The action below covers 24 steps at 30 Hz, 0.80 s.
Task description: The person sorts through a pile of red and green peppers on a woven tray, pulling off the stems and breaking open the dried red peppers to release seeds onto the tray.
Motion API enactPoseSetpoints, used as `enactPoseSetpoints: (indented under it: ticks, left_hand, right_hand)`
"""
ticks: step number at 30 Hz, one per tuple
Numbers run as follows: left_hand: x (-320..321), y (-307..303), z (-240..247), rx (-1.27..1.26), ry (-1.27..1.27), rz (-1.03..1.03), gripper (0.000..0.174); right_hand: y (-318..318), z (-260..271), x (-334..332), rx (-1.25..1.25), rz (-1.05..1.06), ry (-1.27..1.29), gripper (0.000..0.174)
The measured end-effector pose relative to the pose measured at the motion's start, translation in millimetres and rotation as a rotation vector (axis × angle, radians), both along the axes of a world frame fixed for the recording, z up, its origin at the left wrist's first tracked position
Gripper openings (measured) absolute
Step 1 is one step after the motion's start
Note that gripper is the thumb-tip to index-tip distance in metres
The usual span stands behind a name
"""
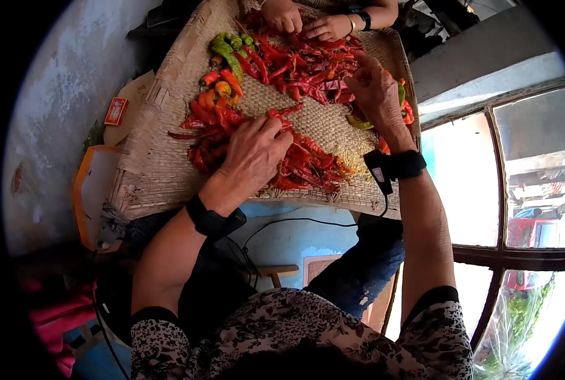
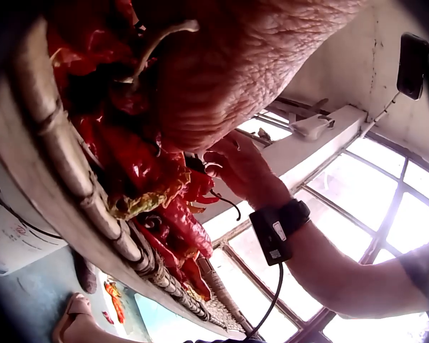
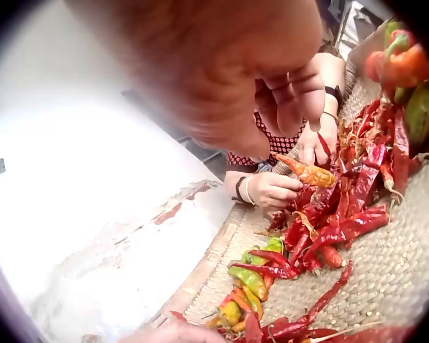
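Note:
My left hand (image 1: 254,152) rests on a pile of red chili peppers (image 1: 307,168) at the near side of a woven tray (image 1: 314,123). Its fingers bend down among the peppers, and a red chili shows by the fingertips; I cannot tell if they hold it. Toward the tray's right side my right hand (image 1: 374,88) hovers by the far pile of dried red chilies (image 1: 307,66). In the right wrist view its thumb and fingers stand apart. Past them an orange chili (image 3: 307,171) shows over the far pile.
Another person's hands (image 1: 304,22) work at the tray's far edge. Green peppers (image 1: 232,50) lie at the left, and red and green ones (image 1: 406,107) at the right rim. A matchbox (image 1: 116,111) sits left of the tray. A window (image 1: 497,177) stands on the right.

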<state>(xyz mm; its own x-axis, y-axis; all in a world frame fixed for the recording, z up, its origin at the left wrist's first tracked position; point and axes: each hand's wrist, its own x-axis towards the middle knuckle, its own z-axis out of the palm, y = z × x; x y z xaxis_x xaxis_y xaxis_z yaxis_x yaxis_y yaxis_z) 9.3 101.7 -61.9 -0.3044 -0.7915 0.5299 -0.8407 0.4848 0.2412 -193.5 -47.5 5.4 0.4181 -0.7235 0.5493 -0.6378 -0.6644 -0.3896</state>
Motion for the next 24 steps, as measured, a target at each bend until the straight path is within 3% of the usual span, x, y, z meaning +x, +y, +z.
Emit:
enactPoseSetpoints:
  ticks: [1,3,5,9,11,14,16,20,24]
  left_hand:
    - [0.6,-0.1,-0.3,0.054,0.051,-0.011,0.005]
    - [2.2,-0.1,8.5,0.086,0.069,-0.039,0.006]
    - [1.5,4.1,19.7,0.257,0.361,-0.035,0.011]
    - [7.7,-0.4,23.7,0.076,0.411,-0.024,0.016]
    - [6.7,-3.6,32.2,0.157,0.467,-0.035,0.017]
    - [8.6,-7.8,46.5,0.265,0.517,-0.037,0.020]
    - [9.2,-11.0,59.2,0.532,0.719,-0.053,0.022]
    - [12.6,-24.6,72.8,0.650,0.779,-0.127,0.023]
    - [9.4,-59.7,91.5,0.676,0.572,-0.030,0.022]
  right_hand:
    - [13.2,12.3,-1.3,0.079,-0.006,0.028,0.043]
    - [42.6,16.6,-12.0,0.146,0.037,0.095,0.040]
    - [74.3,8.9,-28.4,0.285,0.146,0.239,0.031]
    - [130.7,-20.3,-69.1,0.357,0.167,0.279,0.021]
    - [145.7,-24.6,-83.4,0.406,0.121,0.259,0.018]
    - [145.1,-20.6,-90.1,0.411,0.132,0.226,0.020]
    - [133.9,-21.9,-88.1,0.364,0.159,0.146,0.019]
    - [103.7,-27.3,-84.0,0.351,0.262,0.121,0.021]
    - [82.4,-52.2,-87.5,0.367,0.314,0.016,0.020]
